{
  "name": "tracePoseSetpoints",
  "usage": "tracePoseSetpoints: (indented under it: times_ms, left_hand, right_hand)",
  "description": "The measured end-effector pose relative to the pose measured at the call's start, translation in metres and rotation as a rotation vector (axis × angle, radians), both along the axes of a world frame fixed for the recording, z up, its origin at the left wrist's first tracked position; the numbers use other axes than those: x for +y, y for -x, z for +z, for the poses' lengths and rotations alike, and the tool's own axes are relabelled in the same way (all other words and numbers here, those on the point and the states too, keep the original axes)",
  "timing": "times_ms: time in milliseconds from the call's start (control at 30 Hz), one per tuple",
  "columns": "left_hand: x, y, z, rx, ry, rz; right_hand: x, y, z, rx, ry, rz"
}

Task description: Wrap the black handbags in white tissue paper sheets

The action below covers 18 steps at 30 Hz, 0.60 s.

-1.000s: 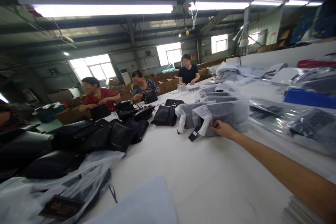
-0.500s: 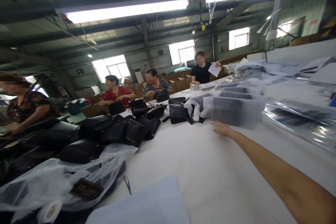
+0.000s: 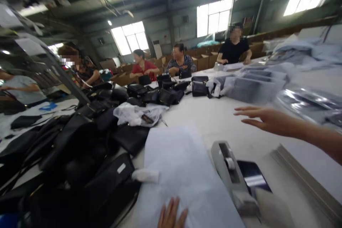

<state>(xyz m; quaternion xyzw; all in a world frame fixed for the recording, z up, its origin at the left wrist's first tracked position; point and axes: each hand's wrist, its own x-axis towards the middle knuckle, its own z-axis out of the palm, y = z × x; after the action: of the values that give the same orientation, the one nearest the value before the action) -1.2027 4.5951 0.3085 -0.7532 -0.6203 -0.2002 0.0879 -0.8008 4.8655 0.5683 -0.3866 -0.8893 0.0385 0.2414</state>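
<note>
Left hand on the tissue sheet, right hand in the air

Tissue sheet (image 3: 181, 171) lies at 6 o'clock under the left hand (image 3: 171, 217), fingers slightly spread. Right hand (image 3: 264, 119) hovers at 3 o'clock, fingers extended and spread, holding nothing, above the tape dispenser (image 3: 231, 172).

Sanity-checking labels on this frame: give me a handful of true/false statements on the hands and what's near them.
1. The right hand hovers open above the white table, holding nothing. True.
2. The left hand grips a black bag. False: its fingers rest on the pale tissue sheet.
3. A grey tape dispenser sits beside a dark phone. True.
4. The black bags are piled to the right of the sheet. False: they are to its left.
</note>
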Motion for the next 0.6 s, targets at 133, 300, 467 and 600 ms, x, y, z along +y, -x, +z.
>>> tracePoseSetpoints:
  times_ms: [133,300,467,600]
  left_hand:
    - [-0.04,0.003,0.023,-0.264,0.281,-0.089]
    - [-0.046,0.015,0.046,-0.367,0.183,-0.071]
    - [-0.074,0.033,0.04,-0.037,0.135,0.051]
    - [-0.094,0.038,0.027,0.062,0.117,0.117]
  right_hand:
    - [-0.126,0.056,0.001,0.079,-0.022,0.086]
    - [-0.239,0.112,-0.084,0.044,0.218,0.245]
    - [-0.279,0.141,-0.196,-0.127,0.069,0.208]
    - [-0.284,0.14,-0.241,-0.152,0.005,0.115]
